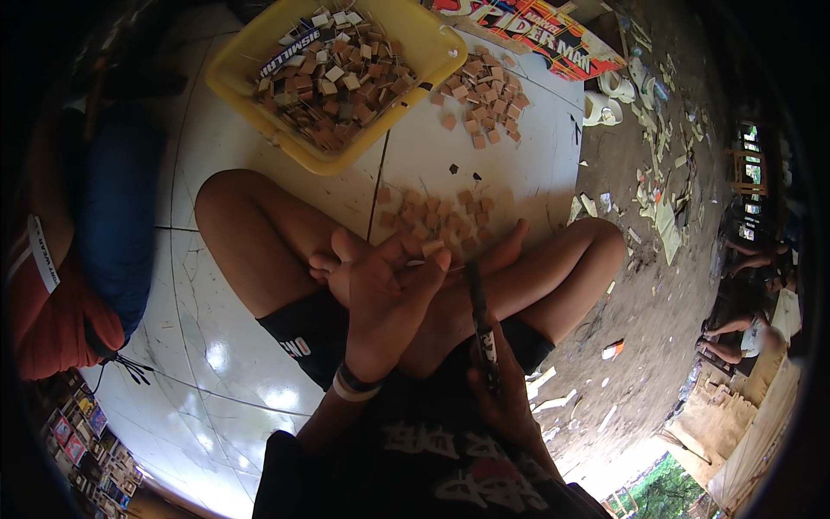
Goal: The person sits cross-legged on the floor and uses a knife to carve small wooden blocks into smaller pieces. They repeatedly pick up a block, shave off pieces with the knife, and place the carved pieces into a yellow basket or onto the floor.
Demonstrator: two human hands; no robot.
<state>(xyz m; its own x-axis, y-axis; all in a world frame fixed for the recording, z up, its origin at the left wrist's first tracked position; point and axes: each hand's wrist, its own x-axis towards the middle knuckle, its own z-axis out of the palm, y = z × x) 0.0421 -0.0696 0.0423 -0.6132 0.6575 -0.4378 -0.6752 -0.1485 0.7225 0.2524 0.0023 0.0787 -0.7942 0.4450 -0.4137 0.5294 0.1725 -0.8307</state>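
Note:
My left hand (380, 298) is raised over my crossed legs, thumb and finger pinched on a small tan square tile (432, 248). In my right hand (501, 389) is a long, slim dark tool (480, 324) with a pale-marked handle; its tip points up beside the tile, and its exact kind is unclear. Just beyond my hands, a loose group of similar squares (424, 216) lies on the white floor. A larger heap (488, 99) sits farther off to the right. At the far left of it, a yellow basin (324, 160) holds many more squares with thin pale strips.
White tiled flooring (233, 346) extends around me, bordered on the right by dirt ground (605, 320) strewn with scraps. A colourful printed panel (545, 39) lies at the far edge. Red and blue fabric (78, 311) is on the left. Other people (739, 337) sit at the far right.

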